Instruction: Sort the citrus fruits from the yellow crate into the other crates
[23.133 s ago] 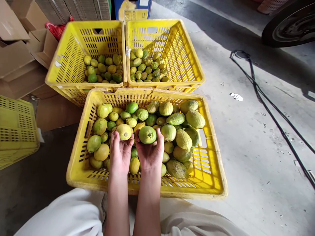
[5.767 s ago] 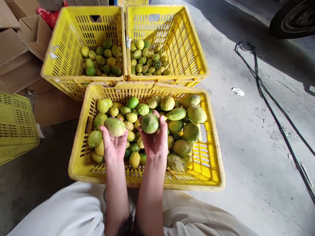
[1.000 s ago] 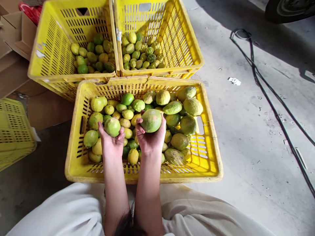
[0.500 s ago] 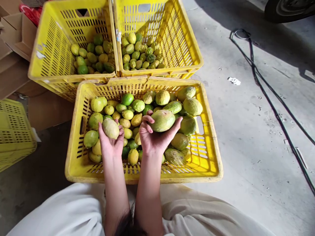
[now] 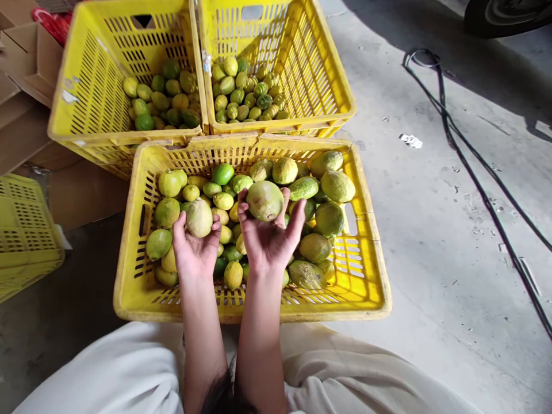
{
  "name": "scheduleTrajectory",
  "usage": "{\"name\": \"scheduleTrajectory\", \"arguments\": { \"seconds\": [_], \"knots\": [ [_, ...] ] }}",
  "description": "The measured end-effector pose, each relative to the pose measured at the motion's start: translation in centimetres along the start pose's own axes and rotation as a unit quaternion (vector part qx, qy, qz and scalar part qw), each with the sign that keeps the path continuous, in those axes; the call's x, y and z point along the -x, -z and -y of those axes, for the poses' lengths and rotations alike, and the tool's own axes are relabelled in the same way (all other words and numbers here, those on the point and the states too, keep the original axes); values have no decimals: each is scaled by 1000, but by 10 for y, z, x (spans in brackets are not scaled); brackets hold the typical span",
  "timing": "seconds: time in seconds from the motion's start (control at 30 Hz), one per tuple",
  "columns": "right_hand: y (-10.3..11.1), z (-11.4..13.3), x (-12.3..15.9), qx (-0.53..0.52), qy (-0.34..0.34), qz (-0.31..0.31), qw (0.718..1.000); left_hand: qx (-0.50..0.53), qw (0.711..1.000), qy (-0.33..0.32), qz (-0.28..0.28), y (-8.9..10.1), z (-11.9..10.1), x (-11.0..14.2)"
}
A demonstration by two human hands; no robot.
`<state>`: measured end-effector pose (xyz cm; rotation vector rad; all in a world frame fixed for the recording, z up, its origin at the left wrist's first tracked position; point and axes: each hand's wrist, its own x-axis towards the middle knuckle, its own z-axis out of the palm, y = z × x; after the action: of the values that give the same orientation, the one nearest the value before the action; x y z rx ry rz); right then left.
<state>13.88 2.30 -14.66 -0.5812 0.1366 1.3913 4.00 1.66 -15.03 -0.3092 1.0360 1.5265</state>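
My left hand [image 5: 195, 248] holds a pale yellow-green fruit [image 5: 199, 218], lemon- or citron-like, between thumb and fingers. In my right hand [image 5: 269, 241] is a larger green fruit [image 5: 265, 200] with a brownish patch, its end facing me; the thumb stands away from it and the fingers support it from the side and behind. Both hands are above the front yellow crate [image 5: 254, 314]. Inside that crate, small yellow and green fruits [image 5: 233, 275] lie at the left and middle. Bigger, rougher green fruits [image 5: 315, 248] are heaped at the right.
Behind stand a left yellow crate [image 5: 86, 86] with mixed fruits and a right yellow crate [image 5: 319, 75] with small striped fruits. Cardboard [image 5: 38, 57] and another crate [image 5: 28, 230] are at the left. Black cable [image 5: 474, 167] lies on the floor at right, below a tire [image 5: 509, 16].
The larger fruit has been turned in my right hand, from lying sideways to end-on, and shifted left. The fruit in my left hand has moved slightly up and right.
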Motion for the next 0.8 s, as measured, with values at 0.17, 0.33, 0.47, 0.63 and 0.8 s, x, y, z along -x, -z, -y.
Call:
{"name": "scheduleTrajectory", "arguments": {
  "seconds": [0.17,0.33,0.47,0.63,0.8],
  "knots": [
    [1,1,-1,6,-46,27,999,-26,996,-51,69,12,2,-12],
    [-3,0,-4,-2,-75,-35,997,6,995,-88,43,13,-1,-13],
    [-1,2,-5,-30,-113,-22,993,50,987,-113,99,13,-3,-9],
    [6,6,-5,-62,-136,5,989,84,992,-24,90,10,0,-8],
    [1,3,-5,-66,-79,-19,995,118,992,49,-18,3,-4,-2]
  ]
}}
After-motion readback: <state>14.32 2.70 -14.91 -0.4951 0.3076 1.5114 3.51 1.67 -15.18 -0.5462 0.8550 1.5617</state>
